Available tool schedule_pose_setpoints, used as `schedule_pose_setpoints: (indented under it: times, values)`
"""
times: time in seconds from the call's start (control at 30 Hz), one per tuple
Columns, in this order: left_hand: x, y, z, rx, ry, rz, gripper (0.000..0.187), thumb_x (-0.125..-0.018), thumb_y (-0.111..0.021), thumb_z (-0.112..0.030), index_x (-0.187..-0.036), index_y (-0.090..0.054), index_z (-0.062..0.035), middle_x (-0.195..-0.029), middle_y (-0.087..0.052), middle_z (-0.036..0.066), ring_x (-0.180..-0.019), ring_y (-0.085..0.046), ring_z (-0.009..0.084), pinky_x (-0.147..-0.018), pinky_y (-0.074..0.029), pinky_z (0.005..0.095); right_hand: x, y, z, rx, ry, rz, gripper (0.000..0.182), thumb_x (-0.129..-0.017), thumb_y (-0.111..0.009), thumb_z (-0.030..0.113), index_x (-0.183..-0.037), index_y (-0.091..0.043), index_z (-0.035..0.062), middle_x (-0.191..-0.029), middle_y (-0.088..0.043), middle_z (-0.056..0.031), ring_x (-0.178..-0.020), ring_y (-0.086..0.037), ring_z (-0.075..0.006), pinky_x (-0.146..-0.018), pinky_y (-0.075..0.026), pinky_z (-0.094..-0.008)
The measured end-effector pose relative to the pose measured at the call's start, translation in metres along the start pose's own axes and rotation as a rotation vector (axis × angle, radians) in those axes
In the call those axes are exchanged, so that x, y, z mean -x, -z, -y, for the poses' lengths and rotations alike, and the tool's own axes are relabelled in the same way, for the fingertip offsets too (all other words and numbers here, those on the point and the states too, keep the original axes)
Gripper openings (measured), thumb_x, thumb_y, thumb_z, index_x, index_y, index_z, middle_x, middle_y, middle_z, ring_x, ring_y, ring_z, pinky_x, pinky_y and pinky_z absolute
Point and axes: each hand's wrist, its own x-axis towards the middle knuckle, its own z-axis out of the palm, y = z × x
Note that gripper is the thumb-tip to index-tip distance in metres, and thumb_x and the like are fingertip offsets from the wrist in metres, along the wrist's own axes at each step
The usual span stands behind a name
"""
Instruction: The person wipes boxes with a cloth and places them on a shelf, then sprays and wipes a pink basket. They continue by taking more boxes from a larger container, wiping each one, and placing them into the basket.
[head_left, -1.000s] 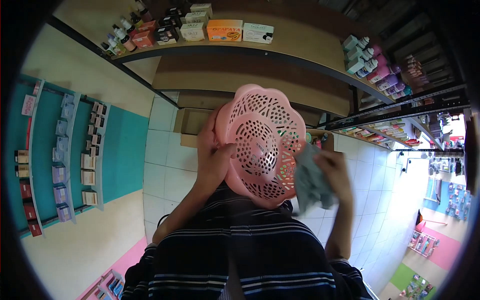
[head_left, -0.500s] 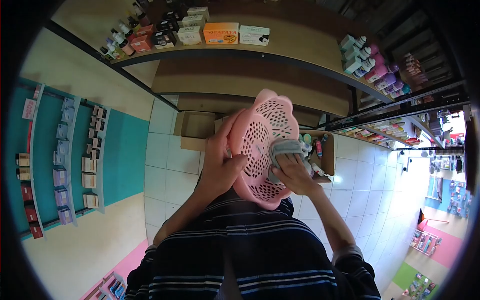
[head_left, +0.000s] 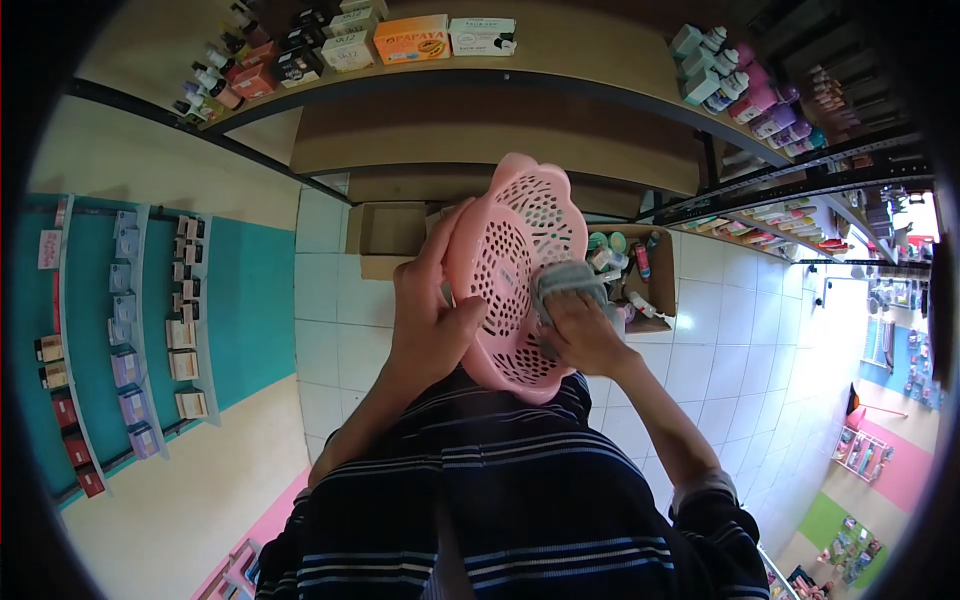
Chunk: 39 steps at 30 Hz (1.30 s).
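Observation:
A pink plastic basket point(head_left: 497, 262) with a scalloped rim and many small holes is held up in front of me, tilted on its side. My left hand point(head_left: 428, 310) grips its left side, thumb on the rim and fingers behind the base. At the right inner wall, my right hand point(head_left: 588, 335) presses a grey-green cloth point(head_left: 570, 280) against the plastic. The fingers of that hand lie bent over the cloth. Part of the cloth is hidden beneath them.
Ahead stands a shelf point(head_left: 590, 75) with soap boxes point(head_left: 412, 40) and bottles point(head_left: 722, 85). On the tiled floor below are an open cardboard box point(head_left: 390, 230) and another box point(head_left: 655, 285) holding bottles. Wall racks point(head_left: 140, 330) with small boxes are at left.
The basket and both hands have shifted slightly left and up in view. The cloth stays against the basket's right inner wall. My view has turned a little.

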Motion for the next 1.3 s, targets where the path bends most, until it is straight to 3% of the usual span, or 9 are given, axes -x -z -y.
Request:
schedule_pose_setpoints:
  times: [0.17, 0.37, 0.47, 0.57, 0.9, 1.0, 1.07, 1.1, 1.3]
  values:
    - [-0.002, 0.001, -0.001, -0.033, -0.061, -0.026, 0.066, -0.054, -0.044, 0.003, -0.120, -0.039, 0.0039, -0.103, -0.056, 0.020, -0.097, -0.056, 0.0246, -0.085, -0.041, 0.0294, 0.009, 0.046, 0.033, -0.484, 0.056, 0.472, 0.039, -0.087, -0.039, 0.026, -0.114, -0.041, -0.0024, -0.112, -0.047, -0.0218, -0.111, -0.040, -0.0345, -0.098, -0.023, -0.0444]
    - [0.000, 0.001, 0.002, -0.002, 0.032, -0.035, 0.066, -0.054, -0.045, 0.003, -0.120, -0.039, 0.0040, -0.104, -0.056, 0.020, -0.096, -0.056, 0.0246, -0.085, -0.041, 0.0297, -0.022, 0.021, 0.057, -0.614, 0.205, 0.020, 0.050, -0.089, -0.038, 0.029, -0.123, -0.030, -0.0070, -0.124, -0.036, -0.0268, -0.120, -0.032, -0.0361, -0.100, -0.023, -0.0389]
    - [0.001, 0.001, 0.004, 0.038, 0.057, -0.025, 0.067, -0.054, -0.045, 0.003, -0.121, -0.039, 0.0036, -0.104, -0.056, 0.020, -0.097, -0.056, 0.0246, -0.085, -0.041, 0.0294, -0.046, -0.004, 0.028, -0.552, -0.027, -0.011, 0.051, -0.090, -0.038, 0.026, -0.125, -0.026, -0.0089, -0.126, -0.033, -0.0282, -0.121, -0.030, -0.0378, -0.100, -0.024, -0.0362]
    - [0.000, 0.000, 0.000, -0.032, 0.006, 0.020, 0.069, -0.053, -0.045, 0.001, -0.122, -0.038, 0.0042, -0.110, -0.052, 0.018, -0.102, -0.052, 0.0222, -0.087, -0.040, 0.0301, -0.063, -0.026, 0.016, -0.619, -0.180, -0.372, 0.046, -0.087, -0.041, 0.022, -0.122, -0.031, -0.0073, -0.121, -0.038, -0.0272, -0.116, -0.034, -0.0394, -0.100, -0.024, -0.0389]
    - [-0.001, 0.001, 0.004, -0.026, -0.006, 0.005, 0.066, -0.059, -0.050, 0.002, -0.123, -0.035, 0.0042, -0.109, -0.052, 0.023, -0.103, -0.053, 0.0293, -0.088, -0.040, 0.0313, -0.078, 0.007, 0.034, -0.490, 0.179, -0.339, 0.042, -0.083, -0.047, 0.025, -0.114, -0.040, -0.0020, -0.109, -0.043, -0.0267, -0.104, -0.041, -0.0412, -0.092, -0.029, -0.0451]
    - [-0.001, -0.005, -0.006, -0.081, 0.057, -0.063, 0.062, -0.068, -0.058, -0.005, -0.124, -0.033, 0.0057, -0.111, -0.050, 0.024, -0.103, -0.052, 0.0312, -0.090, -0.039, 0.0315, -0.072, 0.023, 0.032, -0.886, -0.118, -0.082, 0.049, -0.086, -0.044, 0.035, -0.123, -0.038, 0.0031, -0.121, -0.036, -0.0250, -0.109, -0.040, -0.0402, -0.095, -0.028, -0.0407]
    - [-0.006, -0.001, -0.006, -0.118, 0.042, -0.079, 0.059, -0.077, -0.061, -0.018, -0.125, -0.033, 0.0028, -0.113, -0.047, 0.025, -0.104, -0.050, 0.0331, -0.088, -0.039, 0.0339, -0.047, 0.046, 0.055, -1.268, -0.276, 0.198, 0.054, -0.090, -0.040, 0.029, -0.131, -0.025, -0.0020, -0.127, -0.040, -0.0165, -0.121, -0.034, -0.0223, -0.099, -0.025, -0.0322]
    - [-0.009, 0.005, -0.002, -0.236, 0.008, -0.009, 0.059, -0.078, -0.060, -0.022, -0.126, -0.034, 0.0007, -0.112, -0.045, 0.025, -0.103, -0.049, 0.0340, -0.087, -0.039, 0.0351, -0.046, 0.040, 0.040, -1.339, -0.041, 0.301, 0.061, -0.085, -0.051, 0.027, -0.132, -0.024, -0.0016, -0.130, -0.036, -0.0158, -0.124, -0.030, -0.0213, -0.101, -0.022, -0.0310]
    - [-0.009, 0.026, -0.005, -0.767, -0.121, 0.119, 0.057, -0.076, -0.060, -0.041, -0.118, -0.047, -0.0057, -0.107, -0.043, 0.023, -0.103, -0.044, 0.0345, -0.088, -0.034, 0.0393, -0.031, 0.088, 0.032, -1.137, -0.127, 0.534, 0.058, -0.068, -0.071, 0.012, -0.117, -0.045, -0.0059, -0.104, -0.057, -0.0128, -0.094, -0.053, -0.0169, -0.083, -0.040, -0.0271]
